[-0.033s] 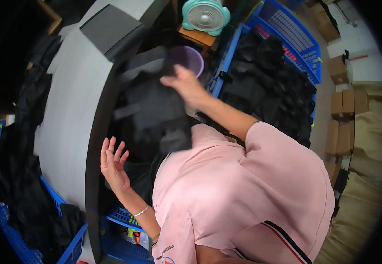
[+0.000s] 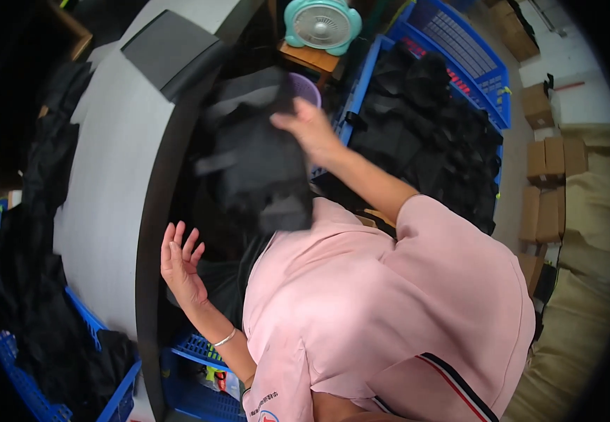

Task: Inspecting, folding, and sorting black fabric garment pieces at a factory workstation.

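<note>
My right hand (image 2: 310, 132) grips the upper right edge of a black fabric piece (image 2: 256, 162), thumb and fingers closed on it. The cloth is blurred and hangs in the air beside the grey table; lighter grey patches or tabs show on it, but its exact kind cannot be made out. Lower left, my left hand (image 2: 183, 264) is held up near the table's dark edge, fingers spread and nothing in them. A silvery bangle (image 2: 225, 338) circles that wrist.
A grey table (image 2: 112, 183) with a dark flat box-like thing (image 2: 173, 50) runs along the left. Blue crates (image 2: 362, 91) heaped with black fabric (image 2: 424, 133) stand at right. Behind are a teal fan (image 2: 322, 27) and a purple bin (image 2: 306, 90); cardboard boxes (image 2: 545, 160) line the far right.
My right hand and the black fabric piece have shifted slightly to the right. My left hand stays in nearly the same place. The surroundings have slid a little in the picture.
</note>
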`<state>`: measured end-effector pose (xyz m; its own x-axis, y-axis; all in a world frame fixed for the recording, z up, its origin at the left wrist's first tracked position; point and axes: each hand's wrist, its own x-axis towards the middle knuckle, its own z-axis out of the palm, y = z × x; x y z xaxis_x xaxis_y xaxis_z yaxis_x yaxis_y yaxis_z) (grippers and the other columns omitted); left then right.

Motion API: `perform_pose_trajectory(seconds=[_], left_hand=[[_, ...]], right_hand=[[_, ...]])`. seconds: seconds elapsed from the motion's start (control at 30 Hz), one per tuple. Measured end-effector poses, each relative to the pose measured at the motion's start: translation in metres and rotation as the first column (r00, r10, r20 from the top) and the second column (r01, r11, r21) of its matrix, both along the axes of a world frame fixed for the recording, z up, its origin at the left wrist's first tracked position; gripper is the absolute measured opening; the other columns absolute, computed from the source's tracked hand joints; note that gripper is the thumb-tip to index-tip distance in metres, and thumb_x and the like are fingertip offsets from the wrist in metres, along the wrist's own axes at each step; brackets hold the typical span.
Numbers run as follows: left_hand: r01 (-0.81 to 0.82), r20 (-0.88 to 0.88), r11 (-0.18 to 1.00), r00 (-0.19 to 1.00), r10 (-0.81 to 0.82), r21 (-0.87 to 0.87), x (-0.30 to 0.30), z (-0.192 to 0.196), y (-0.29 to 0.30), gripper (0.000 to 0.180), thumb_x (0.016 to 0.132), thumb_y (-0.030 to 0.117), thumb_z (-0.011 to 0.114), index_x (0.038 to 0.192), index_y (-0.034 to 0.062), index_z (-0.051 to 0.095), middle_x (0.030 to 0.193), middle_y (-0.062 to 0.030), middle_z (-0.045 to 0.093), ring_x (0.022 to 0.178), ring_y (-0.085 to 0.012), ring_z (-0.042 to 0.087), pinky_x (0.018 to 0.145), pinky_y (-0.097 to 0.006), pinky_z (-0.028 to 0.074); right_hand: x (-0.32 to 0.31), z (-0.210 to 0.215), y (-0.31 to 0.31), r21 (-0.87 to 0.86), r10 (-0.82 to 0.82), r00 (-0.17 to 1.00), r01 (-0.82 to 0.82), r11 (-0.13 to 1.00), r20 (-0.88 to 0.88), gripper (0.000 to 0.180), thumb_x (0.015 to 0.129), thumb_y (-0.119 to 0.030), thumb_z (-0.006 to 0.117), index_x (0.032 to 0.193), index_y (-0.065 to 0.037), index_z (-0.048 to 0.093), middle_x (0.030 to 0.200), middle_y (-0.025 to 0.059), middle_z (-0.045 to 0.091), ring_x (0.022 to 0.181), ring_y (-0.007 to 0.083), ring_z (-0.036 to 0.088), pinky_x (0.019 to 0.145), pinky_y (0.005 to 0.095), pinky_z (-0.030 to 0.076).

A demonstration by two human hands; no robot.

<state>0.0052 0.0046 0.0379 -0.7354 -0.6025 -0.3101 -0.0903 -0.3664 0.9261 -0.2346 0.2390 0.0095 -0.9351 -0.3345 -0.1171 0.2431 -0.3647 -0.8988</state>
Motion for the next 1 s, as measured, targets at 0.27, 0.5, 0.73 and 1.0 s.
perform_pose_trajectory(seconds=[0.27, 0.5, 0.73, 1.0], left_hand=[[0.123, 0.395, 0.985, 0.905, -0.16, 0.119, 0.027, -0.117, -0.03, 0.051, 0.098, 0.029, 0.065, 0.138, -0.0005, 0.053, 0.13, -0.0147, 0.063, 0.111, -0.0242, 0.066, 0.088, -0.034, 0.056], [0.091, 0.354, 0.989, 0.927, -0.126, 0.113, 0.022, -0.12, -0.037, 0.048, 0.097, 0.025, 0.066, 0.137, 0.0001, 0.054, 0.131, -0.0141, 0.063, 0.112, -0.024, 0.065, 0.091, -0.036, 0.056], [0.032, 0.379, 0.993, 0.922, -0.073, 0.113, 0.03, -0.118, -0.02, 0.042, 0.097, 0.023, 0.066, 0.131, 0.0003, 0.059, 0.123, -0.0134, 0.066, 0.103, -0.0197, 0.067, 0.081, -0.032, 0.059], [0.037, 0.311, 0.998, 0.949, -0.05, 0.048, 0.032, -0.132, -0.013, 0.034, 0.097, 0.02, 0.064, 0.125, 0.0004, 0.064, 0.108, -0.008, 0.068, 0.094, -0.0153, 0.066, 0.075, -0.028, 0.057]], right_hand=[[-0.063, 0.02, 0.252, 0.424, -0.407, 0.845, 0.529, 0.735, -0.347, 0.023, 0.089, -0.01, 0.074, 0.109, -0.004, 0.064, 0.104, 0.002, 0.067, 0.093, 0.0109, 0.062, 0.086, 0.029, 0.051], [-0.099, 0.075, 0.507, 0.648, -0.446, 0.711, 0.694, 0.315, -0.544, 0.069, 0.083, -0.032, 0.08, 0.133, 0.006, 0.053, 0.123, 0.0147, 0.065, 0.108, 0.0221, 0.063, 0.094, 0.0326, 0.049], [-0.146, 0.009, 0.411, 0.697, -0.018, 0.707, 0.692, -0.189, -0.707, 0.038, 0.093, -0.031, 0.062, 0.118, -0.002, 0.065, 0.106, 0.0205, 0.071, 0.099, 0.0387, 0.067, 0.086, 0.0463, 0.052], [-0.047, 0.028, -0.095, 0.575, 0.476, 0.407, 0.167, 0.801, -0.78, 0.016, 0.089, -0.008, 0.066, 0.103, -0.003, 0.071, 0.101, 0.0131, 0.072, 0.094, 0.0324, 0.068, 0.085, 0.0383, 0.054]])
